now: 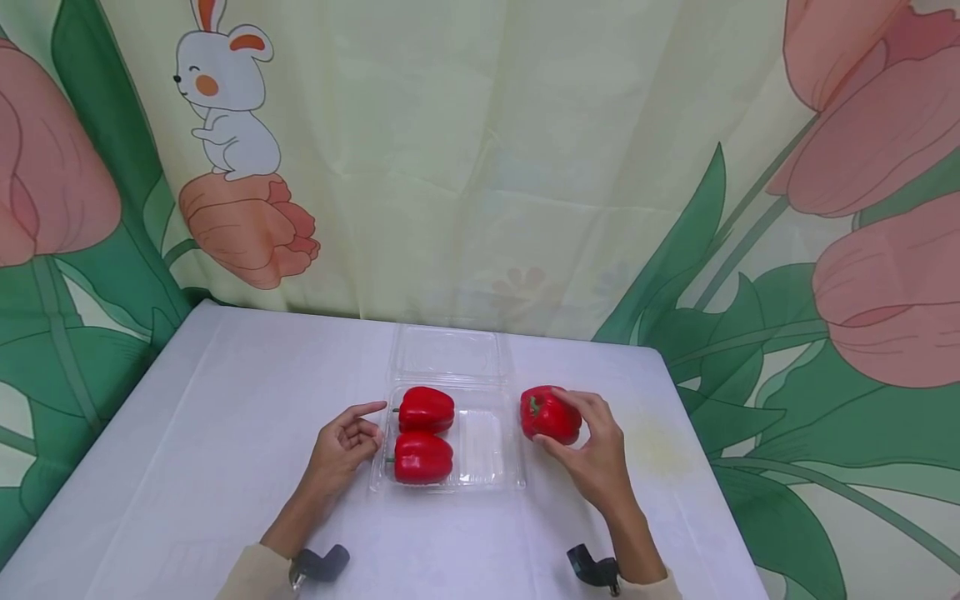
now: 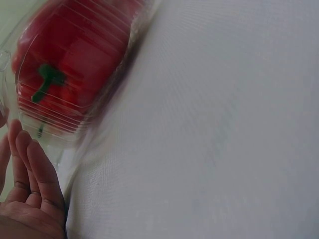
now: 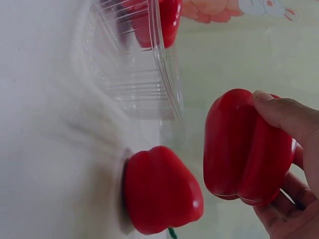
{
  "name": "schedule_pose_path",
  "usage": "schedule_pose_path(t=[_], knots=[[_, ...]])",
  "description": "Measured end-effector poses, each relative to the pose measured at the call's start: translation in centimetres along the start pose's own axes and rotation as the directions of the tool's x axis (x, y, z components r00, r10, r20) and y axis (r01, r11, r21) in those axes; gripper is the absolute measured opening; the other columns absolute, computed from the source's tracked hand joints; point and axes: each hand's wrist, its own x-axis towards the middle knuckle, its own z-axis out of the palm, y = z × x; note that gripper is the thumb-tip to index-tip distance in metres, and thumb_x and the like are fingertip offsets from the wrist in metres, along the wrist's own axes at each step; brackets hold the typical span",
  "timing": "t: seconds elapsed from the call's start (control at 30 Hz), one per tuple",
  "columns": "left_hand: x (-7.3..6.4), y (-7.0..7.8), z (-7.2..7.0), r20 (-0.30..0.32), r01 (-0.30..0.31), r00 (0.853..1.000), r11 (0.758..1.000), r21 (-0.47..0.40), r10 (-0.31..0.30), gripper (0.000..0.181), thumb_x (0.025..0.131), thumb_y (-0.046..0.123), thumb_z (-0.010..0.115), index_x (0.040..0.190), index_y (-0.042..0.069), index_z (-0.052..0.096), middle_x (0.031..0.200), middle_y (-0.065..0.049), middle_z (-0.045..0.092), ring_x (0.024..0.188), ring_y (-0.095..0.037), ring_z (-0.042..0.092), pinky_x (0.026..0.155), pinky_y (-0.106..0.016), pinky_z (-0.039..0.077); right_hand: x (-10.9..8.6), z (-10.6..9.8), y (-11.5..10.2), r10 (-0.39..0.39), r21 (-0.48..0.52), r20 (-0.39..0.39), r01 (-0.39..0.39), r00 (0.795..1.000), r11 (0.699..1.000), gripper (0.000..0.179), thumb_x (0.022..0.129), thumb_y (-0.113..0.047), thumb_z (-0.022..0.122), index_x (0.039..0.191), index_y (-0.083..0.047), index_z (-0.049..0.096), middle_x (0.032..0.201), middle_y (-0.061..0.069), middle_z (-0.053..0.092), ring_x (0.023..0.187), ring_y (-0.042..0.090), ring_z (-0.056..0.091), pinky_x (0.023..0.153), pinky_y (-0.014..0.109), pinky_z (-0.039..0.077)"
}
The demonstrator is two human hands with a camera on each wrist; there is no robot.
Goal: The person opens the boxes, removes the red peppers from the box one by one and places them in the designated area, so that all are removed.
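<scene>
A clear plastic clamshell box point(image 1: 480, 482) lies with its lid point(image 1: 450, 354) folded back. Two red bell peppers, one behind point(image 1: 427, 410) and one in front point(image 1: 423, 457), lie along its left side with stems pointing left. At the box's left edge is my left hand point(image 1: 347, 442), index finger extended to the rim; its fingers appear fairly straight in the left wrist view. My right hand point(image 1: 600, 454) grips a red bell pepper point(image 3: 246, 149) between thumb and fingers, right of the box. Another bell pepper point(image 3: 160, 191) sits on the table in the right wrist view; overhead I cannot distinguish it.
White cloth covers the table point(image 1: 225, 417). A printed curtain point(image 1: 480, 167) with tulips and a rabbit hangs behind and at the sides. The right half of the box tray shows bare plastic. Dark wrist mounts sit on both forearms.
</scene>
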Motion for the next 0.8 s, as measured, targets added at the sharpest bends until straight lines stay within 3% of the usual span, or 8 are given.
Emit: schedule_pose_path(t=[0.8], knots=[[0.1, -0.2, -0.1, 0.002, -0.001, 1.000, 1.000, 0.006, 0.001, 0.050, 0.097, 0.000, 0.068, 0.143, 0.018, 0.063, 0.100, -0.008, 0.068, 0.085, -0.015, 0.066, 0.079, -0.019, 0.061, -2.7, -0.6, 1.9, 0.153, -0.043, -0.004, -0.153, 0.988, 0.987, 0.082, 0.068, -0.015, 0.101, 0.142, -0.019, 0.066, 0.138, 0.007, 0.061, 0.130, 0.028, 0.059, 0.097, 0.057, 0.060]])
